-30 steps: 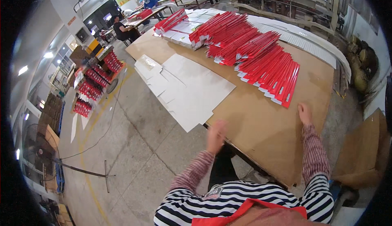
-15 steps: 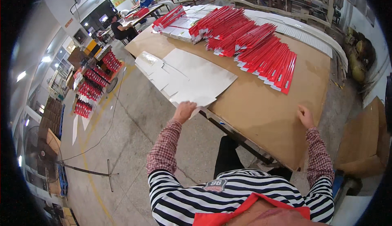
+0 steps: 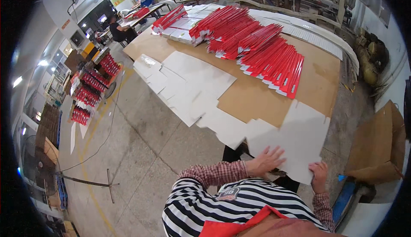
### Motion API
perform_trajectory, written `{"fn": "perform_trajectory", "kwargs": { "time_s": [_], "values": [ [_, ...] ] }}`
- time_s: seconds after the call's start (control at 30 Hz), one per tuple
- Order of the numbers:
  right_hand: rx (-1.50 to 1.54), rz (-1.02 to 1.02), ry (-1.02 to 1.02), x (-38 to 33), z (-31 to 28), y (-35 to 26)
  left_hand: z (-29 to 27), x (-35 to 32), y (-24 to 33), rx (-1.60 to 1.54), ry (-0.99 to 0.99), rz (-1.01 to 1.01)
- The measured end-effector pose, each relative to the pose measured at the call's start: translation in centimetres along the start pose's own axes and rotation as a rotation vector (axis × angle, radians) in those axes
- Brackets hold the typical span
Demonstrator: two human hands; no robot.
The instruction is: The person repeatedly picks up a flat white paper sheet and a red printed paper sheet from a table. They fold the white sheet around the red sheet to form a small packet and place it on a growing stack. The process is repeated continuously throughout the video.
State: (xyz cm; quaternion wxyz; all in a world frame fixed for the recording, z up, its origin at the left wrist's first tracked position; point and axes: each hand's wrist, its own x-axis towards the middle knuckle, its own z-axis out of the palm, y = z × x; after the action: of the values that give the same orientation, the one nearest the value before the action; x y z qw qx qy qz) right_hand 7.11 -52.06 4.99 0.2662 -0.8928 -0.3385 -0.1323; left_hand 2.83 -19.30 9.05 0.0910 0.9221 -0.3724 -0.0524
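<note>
A white die-cut cardboard sheet (image 3: 299,130) lies across the near corner of the table, its narrower part reaching left along the front edge. My left hand (image 3: 266,162) rests on its near part with fingers stretched out and spread. At the near right corner of the sheet, my right hand (image 3: 317,176) has its fingers closed around the edge. Farther left on the table are more white cardboard sheets (image 3: 188,76), overlapping with stepped edges. Beyond the sheet in my hands, red folded card sleeves (image 3: 274,68) with white ends stand fanned out in a long overlapping row.
Brown board (image 3: 321,80) covers the table (image 3: 246,108). An opened cardboard box (image 3: 374,145) stands at the right. Left on the floor are stacked red pieces (image 3: 90,87), a fan (image 3: 40,164) and a cable. A person (image 3: 120,31) sits at another table behind.
A white cardboard sheet now lies at the near corner, where bare brown board showed. My left hand has moved right onto it, fingers opened; my right hand has come nearer and grips its edge.
</note>
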Motion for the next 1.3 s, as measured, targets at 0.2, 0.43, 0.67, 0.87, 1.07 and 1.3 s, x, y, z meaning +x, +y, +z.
{"fn": "perform_trajectory", "kwargs": {
  "time_s": [0.2,0.43,0.67,0.87,1.07,1.3],
  "values": [
    [0.010,0.093,-0.078,-3.0,-2.6,0.4,6.3,2.9,-5.7,-0.172,0.143,0.112],
    [0.176,0.752,0.039,1.4,0.0,3.2,7.4,6.6,-4.6,-0.401,0.352,-0.313],
    [0.075,0.061,-0.111,4.5,3.6,0.3,6.2,3.1,-1.5,-0.100,0.181,-0.073],
    [0.230,0.087,-0.186,4.2,4.2,0.8,4.9,-0.3,-8.1,-0.571,0.121,-0.484],
    [0.145,0.090,-0.222,4.1,4.8,0.8,9.2,3.3,-6.0,0.038,0.212,-0.263],
    [-0.080,0.309,0.414,-0.4,2.6,2.0,8.8,3.3,-0.7,0.129,0.303,-0.090]
  ]
}}
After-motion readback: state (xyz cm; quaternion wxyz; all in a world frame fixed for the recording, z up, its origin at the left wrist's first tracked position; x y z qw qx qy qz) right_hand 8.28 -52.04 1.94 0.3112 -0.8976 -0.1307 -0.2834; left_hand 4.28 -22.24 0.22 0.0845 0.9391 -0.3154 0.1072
